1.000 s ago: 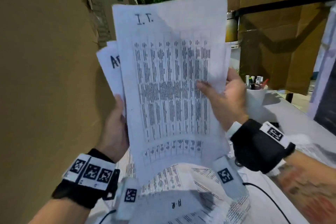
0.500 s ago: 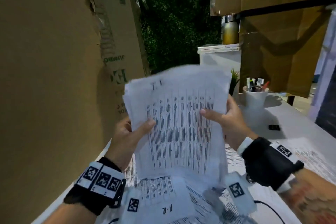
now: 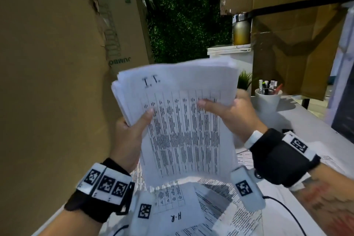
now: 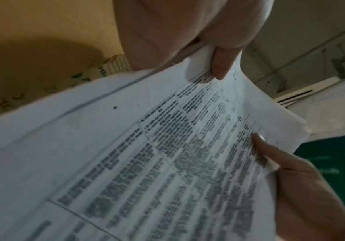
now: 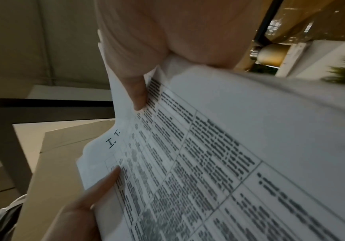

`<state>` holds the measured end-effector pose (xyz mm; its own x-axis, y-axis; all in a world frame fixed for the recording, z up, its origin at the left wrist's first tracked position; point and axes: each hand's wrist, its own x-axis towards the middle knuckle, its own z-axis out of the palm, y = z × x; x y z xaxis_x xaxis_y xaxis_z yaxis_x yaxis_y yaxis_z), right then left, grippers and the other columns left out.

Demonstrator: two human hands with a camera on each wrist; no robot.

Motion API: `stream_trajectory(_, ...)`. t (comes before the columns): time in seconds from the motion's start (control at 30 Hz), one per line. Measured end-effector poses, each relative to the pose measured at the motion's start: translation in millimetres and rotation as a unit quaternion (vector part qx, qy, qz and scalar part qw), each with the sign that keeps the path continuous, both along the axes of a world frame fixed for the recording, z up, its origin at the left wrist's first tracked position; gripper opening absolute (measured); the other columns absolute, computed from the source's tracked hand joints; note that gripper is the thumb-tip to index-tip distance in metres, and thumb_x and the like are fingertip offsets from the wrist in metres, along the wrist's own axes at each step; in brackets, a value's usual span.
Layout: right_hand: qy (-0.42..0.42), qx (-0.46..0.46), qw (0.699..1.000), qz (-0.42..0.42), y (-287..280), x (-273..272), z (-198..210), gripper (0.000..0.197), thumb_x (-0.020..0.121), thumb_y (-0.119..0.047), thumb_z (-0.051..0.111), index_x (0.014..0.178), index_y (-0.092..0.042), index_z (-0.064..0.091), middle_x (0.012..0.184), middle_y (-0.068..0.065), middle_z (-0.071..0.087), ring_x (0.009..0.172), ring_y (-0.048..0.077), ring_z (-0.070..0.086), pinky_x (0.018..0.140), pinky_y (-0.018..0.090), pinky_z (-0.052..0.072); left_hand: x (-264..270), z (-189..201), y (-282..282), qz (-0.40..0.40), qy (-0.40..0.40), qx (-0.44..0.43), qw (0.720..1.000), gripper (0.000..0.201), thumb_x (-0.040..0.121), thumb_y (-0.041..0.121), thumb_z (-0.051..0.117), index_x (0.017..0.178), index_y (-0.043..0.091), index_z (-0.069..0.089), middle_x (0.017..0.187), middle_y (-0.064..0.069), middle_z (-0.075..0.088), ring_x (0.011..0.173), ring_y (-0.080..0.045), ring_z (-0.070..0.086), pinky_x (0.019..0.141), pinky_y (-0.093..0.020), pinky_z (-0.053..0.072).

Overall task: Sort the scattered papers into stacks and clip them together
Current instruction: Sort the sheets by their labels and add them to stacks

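I hold a stack of printed sheets (image 3: 183, 120) up over the table, its top page marked "I.T." above a table of text. My left hand (image 3: 132, 130) grips the stack's left edge, thumb on the front page. My right hand (image 3: 231, 113) grips the right edge the same way, thumb across the print. The left wrist view shows the stack (image 4: 146, 146) pinched under my left thumb, and the right wrist view shows the same stack (image 5: 208, 154) under my right thumb. More printed sheets (image 3: 226, 203) lie scattered on the table below, one marked "H.R" (image 3: 176, 216).
Tall cardboard boxes (image 3: 47, 82) stand close on the left. A white cup of pens (image 3: 267, 100) and a small plant (image 3: 244, 79) sit at the back right of the white table (image 3: 314, 130). A black cable (image 3: 287, 212) runs from my right wrist.
The stack has come down from in front of my face to chest height. The fanned sheets have come together into one stack, and my left thumb now rests on the front page.
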<state>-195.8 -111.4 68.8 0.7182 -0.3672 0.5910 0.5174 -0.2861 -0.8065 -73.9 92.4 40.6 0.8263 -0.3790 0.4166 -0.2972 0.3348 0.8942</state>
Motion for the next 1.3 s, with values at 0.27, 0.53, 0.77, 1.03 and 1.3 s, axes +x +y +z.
stream_trajectory(0.27, 0.111, 0.020, 0.994, -0.002, -12.4, 17.0, -25.1, 0.021, 0.089, -0.031, 0.066, 0.104, -0.018, 0.072, 0.102, 0.000, 0.077, 0.095, 0.015, 0.074, 0.092, 0.042, 0.057, 16.5, -53.4, 7.7, 0.051, -0.024, 0.200, 0.978, 0.016, 0.086, 0.030, 0.075, 0.091, 0.015, 0.073, 0.081, 0.000, 0.081, 0.088, -0.027, 0.075, 0.085, -0.053, 0.061)
stream_trajectory(0.53, 0.416, -0.070, 0.890, -0.173, -114.5, 54.2, -46.2, 0.064, 0.077, -0.069, 0.062, 0.100, -0.009, 0.060, 0.090, 0.006, 0.064, 0.074, 0.019, 0.057, 0.060, 0.026, 0.042, 45.7, -37.8, 44.8, 0.122, 0.031, 0.161, 0.979, 0.013, 0.096, 0.006, 0.063, 0.095, 0.016, 0.071, 0.076, 0.010, 0.080, 0.075, -0.018, 0.076, 0.059, -0.027, 0.060)
stream_trajectory(0.77, 0.593, -0.218, 0.737, -0.240, -140.7, 67.9, -113.4, 0.099, 0.064, -0.060, 0.082, 0.138, -0.007, 0.042, 0.139, 0.012, 0.054, 0.124, 0.030, 0.055, 0.098, 0.034, 0.047, 69.5, -34.4, 74.4, 0.155, 0.084, 0.142, 0.974, 0.013, 0.097, 0.004, 0.060, 0.096, 0.014, 0.069, 0.080, -0.007, 0.080, 0.071, -0.026, 0.076, 0.056, -0.032, 0.061)
stream_trajectory(1.03, 0.664, -0.334, 0.650, -0.156, -132.0, 89.9, -115.5, 0.052, 0.045, -0.059, 0.083, 0.079, -0.020, 0.073, 0.093, -0.002, 0.070, 0.080, 0.017, 0.062, 0.075, 0.027, 0.052, 84.3, -5.3, 77.2, 0.188, 0.089, 0.056, 0.976, 0.013, 0.098, 0.004, 0.060, 0.104, 0.013, 0.067, 0.105, -0.009, 0.070, 0.090, -0.027, 0.067, 0.094, -0.050, 0.053)
stream_trajectory(1.3, 0.228, 0.174, 0.954, -0.090, -124.5, 81.1, -81.9, 0.026, 0.088, -0.004, 0.068, 0.112, 0.001, 0.063, 0.100, 0.022, 0.070, 0.065, 0.021, 0.069, 0.054, 0.027, 0.059, 78.6, 34.1, 75.4, 0.190, 0.070, 0.020, 0.979, 0.029, 0.099, 0.007, 0.060, 0.129, 0.004, 0.059, 0.103, -0.004, 0.071, 0.085, -0.018, 0.071, 0.069, -0.034, 0.059)
